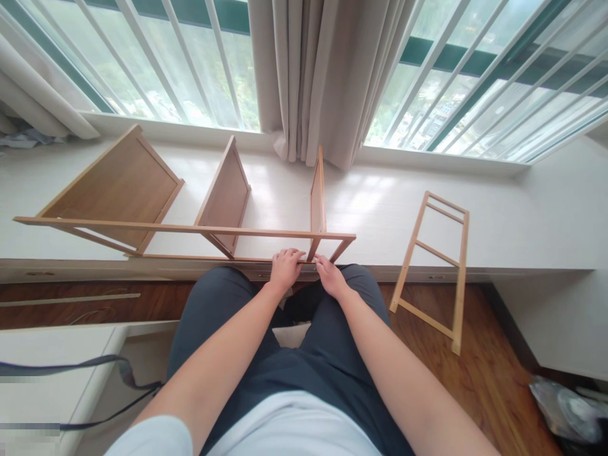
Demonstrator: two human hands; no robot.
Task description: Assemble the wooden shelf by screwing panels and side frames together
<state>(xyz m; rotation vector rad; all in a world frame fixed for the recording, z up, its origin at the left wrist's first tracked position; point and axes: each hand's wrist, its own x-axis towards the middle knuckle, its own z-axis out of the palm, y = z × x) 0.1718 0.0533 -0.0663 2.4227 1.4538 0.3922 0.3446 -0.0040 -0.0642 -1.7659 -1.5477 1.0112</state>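
Observation:
A light-wood shelf rack [266,232] lies across the white ledge in front of me. Its long side frame runs left to right near my knees. Three boards stand up from that frame: a wide one [114,190] at the left, a middle one [225,190] and a narrow-looking one [318,196] at the right. My left hand [285,266] is closed over the frame's near rail, just left of the right-hand board's joint. On the other side of that joint, my right hand [331,275] grips the same rail. The undersides of both hands' fingers are hidden.
A separate ladder-like wooden frame [462,272] leans against the white ledge [503,221] at the right, its foot on the wood floor [427,386]. Grey curtains [304,82] and barred windows are behind. A dark strap [90,362] lies at lower left; a plastic bag [565,408] at lower right.

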